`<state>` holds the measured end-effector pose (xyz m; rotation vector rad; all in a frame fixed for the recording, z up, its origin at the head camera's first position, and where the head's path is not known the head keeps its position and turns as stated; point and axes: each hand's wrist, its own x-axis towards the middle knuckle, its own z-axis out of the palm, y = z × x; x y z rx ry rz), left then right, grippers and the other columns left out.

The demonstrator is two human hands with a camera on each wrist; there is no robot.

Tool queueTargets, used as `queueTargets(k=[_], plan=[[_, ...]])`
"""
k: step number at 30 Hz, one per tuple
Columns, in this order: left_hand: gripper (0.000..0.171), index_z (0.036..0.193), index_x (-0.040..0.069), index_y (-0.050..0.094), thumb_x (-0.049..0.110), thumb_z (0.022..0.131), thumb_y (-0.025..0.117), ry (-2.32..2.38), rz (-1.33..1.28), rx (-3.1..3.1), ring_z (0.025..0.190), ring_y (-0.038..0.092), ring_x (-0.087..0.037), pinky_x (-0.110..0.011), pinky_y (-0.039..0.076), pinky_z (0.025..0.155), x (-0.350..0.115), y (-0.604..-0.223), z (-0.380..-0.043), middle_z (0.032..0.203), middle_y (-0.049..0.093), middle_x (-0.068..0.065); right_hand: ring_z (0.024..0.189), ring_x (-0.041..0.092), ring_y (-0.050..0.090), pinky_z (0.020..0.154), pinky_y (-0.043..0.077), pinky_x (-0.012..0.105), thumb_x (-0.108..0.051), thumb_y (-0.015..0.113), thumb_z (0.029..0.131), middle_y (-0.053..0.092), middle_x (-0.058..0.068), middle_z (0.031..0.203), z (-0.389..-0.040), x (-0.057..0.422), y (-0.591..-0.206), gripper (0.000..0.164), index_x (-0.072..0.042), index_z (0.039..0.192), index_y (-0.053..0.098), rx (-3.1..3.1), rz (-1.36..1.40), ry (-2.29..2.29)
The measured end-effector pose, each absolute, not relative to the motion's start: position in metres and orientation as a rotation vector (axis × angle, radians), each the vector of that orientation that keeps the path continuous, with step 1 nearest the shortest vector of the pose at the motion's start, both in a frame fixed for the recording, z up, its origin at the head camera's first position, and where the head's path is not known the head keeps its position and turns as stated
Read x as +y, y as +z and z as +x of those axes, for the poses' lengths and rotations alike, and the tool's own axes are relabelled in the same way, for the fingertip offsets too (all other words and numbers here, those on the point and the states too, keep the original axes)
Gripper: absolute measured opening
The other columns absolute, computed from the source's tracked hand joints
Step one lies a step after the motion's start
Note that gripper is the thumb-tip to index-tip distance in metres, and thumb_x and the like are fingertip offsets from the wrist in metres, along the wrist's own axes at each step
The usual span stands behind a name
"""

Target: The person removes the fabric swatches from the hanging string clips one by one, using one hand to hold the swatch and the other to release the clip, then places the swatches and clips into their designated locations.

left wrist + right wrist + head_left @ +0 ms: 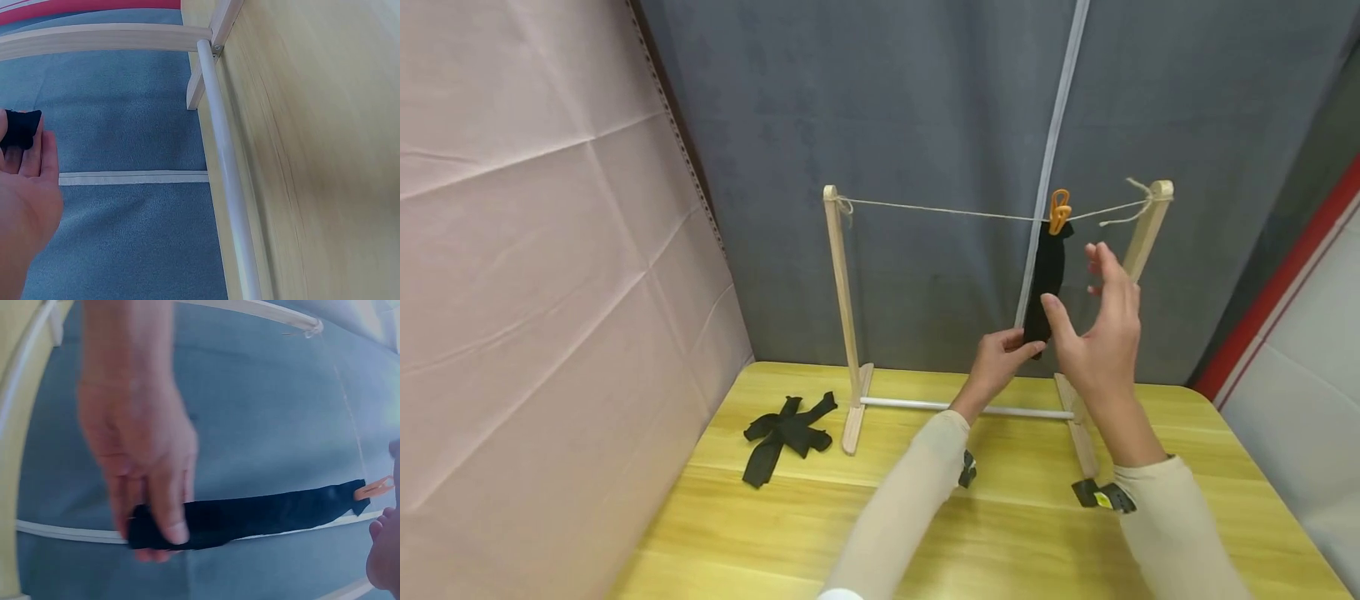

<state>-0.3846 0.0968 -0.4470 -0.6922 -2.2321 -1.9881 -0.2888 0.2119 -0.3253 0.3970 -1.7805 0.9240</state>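
Observation:
A black cloth strip [1048,271] hangs from the string by an orange clothespin [1060,212] near the line's right end. My left hand [997,367] pinches the strip's lower end between thumb and fingers. In the right wrist view, the thumb lies over the black cloth strip [269,515] with fingers behind it. To the right of the strip, my right hand [1101,333] is raised with fingers spread and slightly bent, holding nothing. At the right wrist view's edge, part of the right hand [384,553] shows near the clothespin [374,489].
The string [940,210] runs between two wooden posts, left [842,292] and right [1148,225]. A white rod [910,404] joins their feet. A pile of black cloth strips [786,435] lies on the yellow wooden table [760,550] at left. A grey curtain [925,108] hangs behind.

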Motion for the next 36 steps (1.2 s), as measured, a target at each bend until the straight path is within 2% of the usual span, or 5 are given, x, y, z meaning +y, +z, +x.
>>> queueTargets(k=[9,14,26,31,36], plan=[[0.029,0.130,0.009,0.076,0.021,0.105,0.067,-2.150,-0.814,-2.049,0.112,0.073,-0.001,-0.017,0.056,0.098,0.102,-0.449,-0.384,0.122,0.080,-0.009,0.116,0.034,0.062,0.087,0.040,0.024,-0.008,0.070,0.101,0.065,0.009,0.144,-0.299,0.198,-0.271,0.054,-0.012,0.153,0.054,-1.812,0.254,0.890],[0.028,0.129,0.010,0.076,0.021,0.105,0.066,-2.146,-0.766,-2.065,0.114,0.073,-0.001,-0.016,0.056,0.098,0.102,-0.448,-0.382,0.121,0.080,-0.010,0.114,0.034,0.065,0.087,0.042,0.025,-0.009,0.067,0.103,0.065,0.012,0.144,-0.304,0.191,-0.252,0.050,-0.008,0.151,0.055,-1.870,0.205,0.900],[0.027,0.127,0.015,0.078,0.025,0.105,0.067,-2.059,-0.670,-2.126,0.113,0.072,0.002,-0.012,0.054,0.089,0.106,-0.451,-0.380,0.115,0.082,0.000,0.105,0.040,0.063,0.091,0.046,0.048,-0.010,0.062,0.106,0.067,0.021,0.140,-0.312,0.189,-0.231,0.042,0.002,0.146,0.057,-1.997,0.185,0.912],[0.027,0.128,0.015,0.077,0.023,0.105,0.067,-2.102,-0.656,-2.112,0.112,0.072,0.003,-0.011,0.052,0.086,0.108,-0.454,-0.380,0.116,0.082,-0.002,0.099,0.036,0.065,0.082,0.041,0.034,-0.013,0.062,0.107,0.072,0.021,0.132,-0.312,0.195,-0.232,0.036,0.000,0.140,0.065,-2.018,0.182,0.887],[0.027,0.128,0.011,0.077,0.021,0.106,0.066,-2.171,-0.661,-2.059,0.113,0.073,-0.001,-0.016,0.055,0.099,0.106,-0.457,-0.381,0.118,0.081,-0.006,0.082,0.005,0.058,0.071,0.036,0.013,-0.019,0.071,0.102,0.077,0.016,0.122,-0.312,0.200,-0.231,0.033,-0.004,0.132,0.070,-2.029,0.179,0.911]])
